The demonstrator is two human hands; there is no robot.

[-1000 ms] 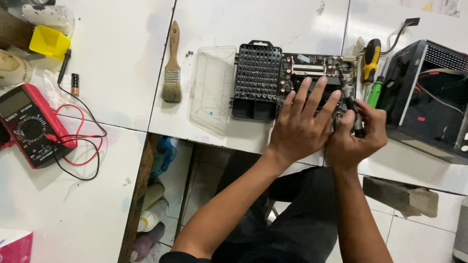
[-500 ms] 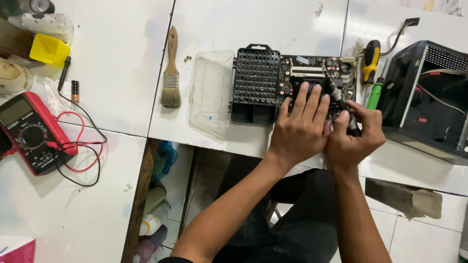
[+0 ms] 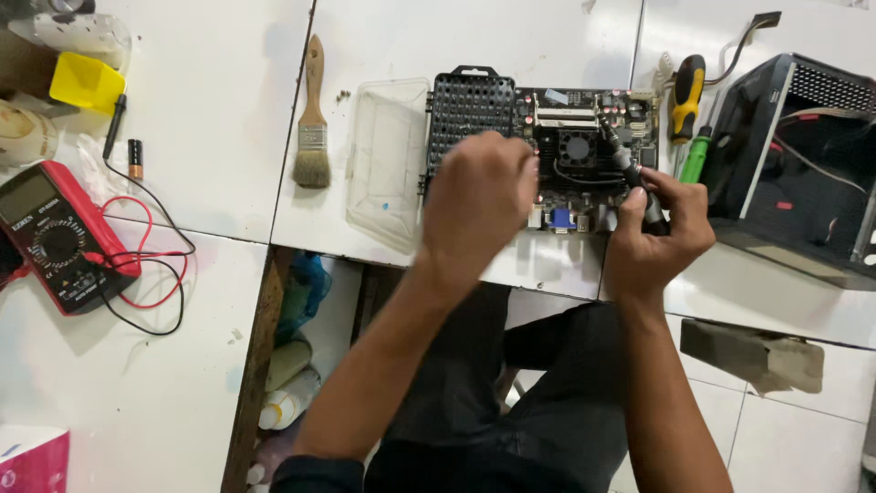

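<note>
While the left hand hovers fisted, the right hand clasps a screwdriver.

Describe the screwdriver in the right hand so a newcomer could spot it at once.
Find the dark green circuit board on the white tiled bench. At its right edge, the right hand grips a slim grey-and-black precision screwdriver, tip on the board; the yellow-handled and green-handled screwdrivers lie unheld.

The desk is smooth, glossy white tile. The brush has a wooden handle; the lid beside it is clear plastic.
</note>
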